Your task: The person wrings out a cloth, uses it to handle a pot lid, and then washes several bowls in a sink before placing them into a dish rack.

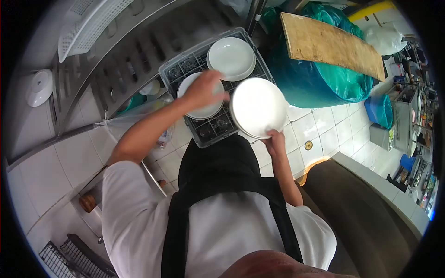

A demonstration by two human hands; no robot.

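A grey dish rack (262, 69) sits in front of me, above a tiled floor. My left hand (203, 90) reaches over it and grips the rim of a white plate (204, 111) that lies in the rack; the fingers are blurred. A second set of white plates (231, 58) rests at the rack's far end. My right hand (276, 140) holds a small stack of white plates (257, 106) from below, at the rack's right edge. I wear a white shirt and a black apron.
A wooden board (331, 44) lies on a bin covered in a teal bag (324, 85) at the right. A steel counter (116, 60), a white plastic basket (88, 25) and a white dish (38, 87) are at the left. A brown ledge (361, 208) runs along the lower right.
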